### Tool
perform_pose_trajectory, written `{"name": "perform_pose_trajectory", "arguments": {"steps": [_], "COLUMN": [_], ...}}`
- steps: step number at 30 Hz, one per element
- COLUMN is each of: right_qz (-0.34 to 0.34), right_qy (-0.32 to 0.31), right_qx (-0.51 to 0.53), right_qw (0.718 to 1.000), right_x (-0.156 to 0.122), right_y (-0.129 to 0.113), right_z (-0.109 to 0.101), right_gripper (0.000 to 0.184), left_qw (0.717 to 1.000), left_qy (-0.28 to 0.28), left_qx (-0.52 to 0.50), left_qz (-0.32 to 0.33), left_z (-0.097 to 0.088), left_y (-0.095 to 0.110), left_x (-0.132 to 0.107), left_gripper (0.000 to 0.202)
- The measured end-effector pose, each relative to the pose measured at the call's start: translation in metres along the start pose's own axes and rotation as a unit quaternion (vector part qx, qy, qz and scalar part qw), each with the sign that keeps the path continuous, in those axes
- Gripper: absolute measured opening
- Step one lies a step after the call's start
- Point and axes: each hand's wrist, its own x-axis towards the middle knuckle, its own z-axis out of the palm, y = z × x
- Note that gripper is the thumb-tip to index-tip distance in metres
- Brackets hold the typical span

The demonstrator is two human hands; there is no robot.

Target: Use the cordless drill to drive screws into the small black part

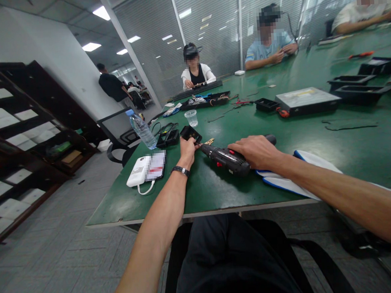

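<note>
Dark shelving unit [21,145], far left, standing on the floor well apart from the green worktop [218,189]. White power bank [139,171] with a looped white cable, at the near-left corner of the worktop, touching a phone [156,165] that lies flat just to its right. Water bottle [142,129], upright, blue cap, behind the power bank. Black pouch [168,138], just right of the bottle, cables trailing behind it. Clear plastic cup [191,117], upright, behind the pouch. Left hand [187,151], dark band at the wrist, grip closed on the near edge of a small black part [190,133], which is tilted up off the worktop between the pouch and the tool. Gold-coloured piece [209,141], small, just beyond the tool's nose; whether the two touch cannot be told. Power screwdriver [228,160], black with red markings, lying on its side near the front edge at centre, nose pointing left at the left hand. Right hand [258,152], laid over the rear of the power screwdriver, grip wrapped around its body. White cloth with blue edging [294,175], flat under the right forearm. Flat grey drive unit [308,100], further back on the right, with black trays [359,91] beside it. Three seated people along the far side, each with hands on the worktop; one person standing in the background at left.
</note>
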Motion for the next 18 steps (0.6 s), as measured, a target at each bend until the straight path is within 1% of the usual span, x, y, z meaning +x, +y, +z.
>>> {"name": "perform_pose_trajectory", "arguments": {"steps": [5,13,18], "right_qz": [0.002,0.000,0.003], "right_qy": [-0.006,-0.002,-0.004], "right_qx": [0.001,0.001,0.004], "right_qw": [1.000,1.000,1.000], "right_x": [0.0000,0.0002,0.0001], "right_y": [0.0001,0.0008,0.0002], "right_z": [-0.0008,0.0003,0.0000], "right_gripper": [0.036,0.035,0.034], "left_qw": [1.000,1.000,0.999], "left_qy": [-0.006,-0.001,-0.007], "left_qx": [0.015,0.017,0.030], "left_qz": [0.002,0.015,0.019], "left_z": [-0.0001,-0.0007,-0.0007], "left_y": [0.0003,0.0005,0.0001], "left_x": [0.0001,-0.0009,-0.0006], "left_gripper": [0.046,0.039,0.040]}}
